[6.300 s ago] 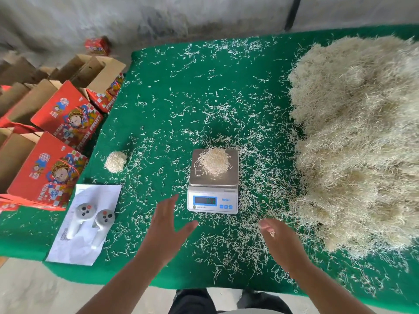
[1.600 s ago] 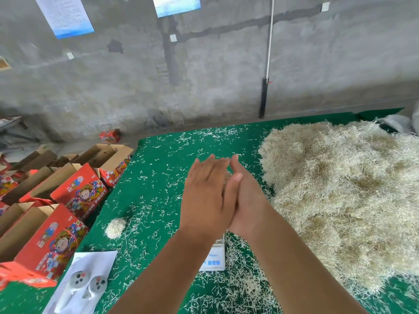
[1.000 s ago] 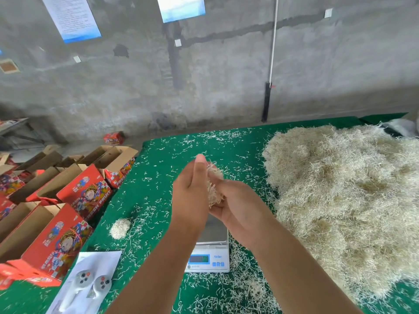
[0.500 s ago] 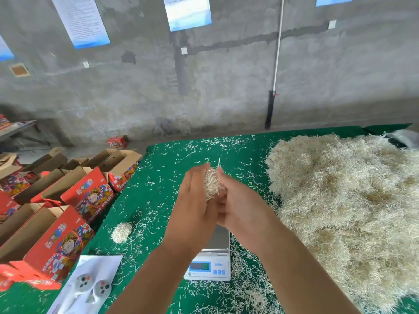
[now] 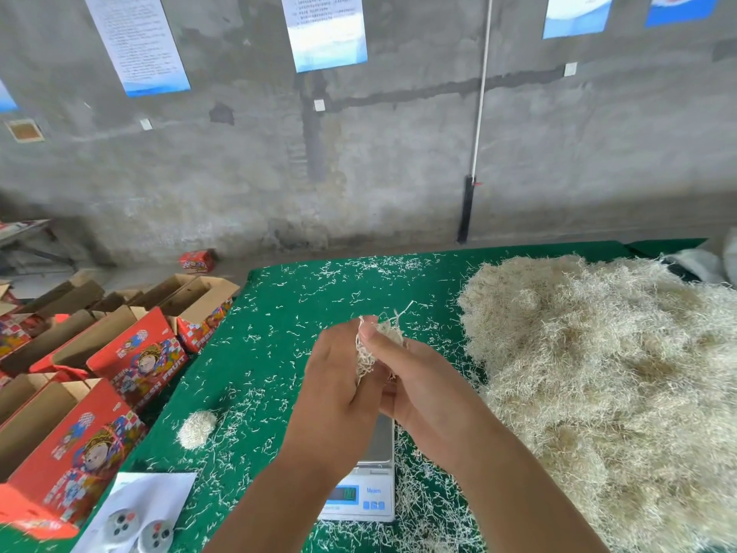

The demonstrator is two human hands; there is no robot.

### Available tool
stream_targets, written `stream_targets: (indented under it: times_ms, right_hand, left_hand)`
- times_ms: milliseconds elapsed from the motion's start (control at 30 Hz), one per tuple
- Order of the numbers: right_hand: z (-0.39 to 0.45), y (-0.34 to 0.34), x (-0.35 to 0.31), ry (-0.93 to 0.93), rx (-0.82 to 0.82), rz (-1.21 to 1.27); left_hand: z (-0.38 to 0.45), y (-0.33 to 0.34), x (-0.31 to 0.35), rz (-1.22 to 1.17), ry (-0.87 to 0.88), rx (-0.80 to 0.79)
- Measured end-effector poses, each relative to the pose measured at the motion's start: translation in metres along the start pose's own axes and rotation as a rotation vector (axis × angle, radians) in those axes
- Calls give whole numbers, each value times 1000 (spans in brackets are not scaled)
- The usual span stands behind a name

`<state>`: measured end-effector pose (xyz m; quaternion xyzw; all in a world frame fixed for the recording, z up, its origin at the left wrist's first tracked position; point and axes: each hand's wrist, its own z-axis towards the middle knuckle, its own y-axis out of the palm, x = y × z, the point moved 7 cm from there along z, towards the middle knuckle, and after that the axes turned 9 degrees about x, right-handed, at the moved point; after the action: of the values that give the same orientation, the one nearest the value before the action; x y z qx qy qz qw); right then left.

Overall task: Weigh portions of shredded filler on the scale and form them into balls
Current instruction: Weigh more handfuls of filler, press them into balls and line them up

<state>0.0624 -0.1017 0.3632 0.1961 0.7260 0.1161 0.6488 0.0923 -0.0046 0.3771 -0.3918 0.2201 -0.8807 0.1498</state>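
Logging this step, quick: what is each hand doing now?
Left hand: closed on the filler.
Right hand: closed on the same filler.

your two bare forearms reach up from the bottom edge and meet in the middle, raised above the table. your left hand [image 5: 339, 377] shows its back to the camera, fingers curled inward toward the other hand. your right hand [image 5: 414, 377] sits just beside it and touches it, thumb up top, fingers curled under. together they hold a wad of shredded filler [image 5: 379, 345] pressed between them, with loose strands poking out above your fingertips. both wrists are bent slightly inward. the palms are hidden.
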Motion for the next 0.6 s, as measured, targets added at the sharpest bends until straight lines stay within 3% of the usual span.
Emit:
stream_targets:
  times_ms: [333, 600]
  right_hand:
    - [14, -24, 8, 55, 256, -14]
    - [16, -10, 6, 110, 68, -123]
  left_hand:
    - [0, 16, -4, 27, -41, -101]
    - [13, 10, -10, 31, -15, -11]
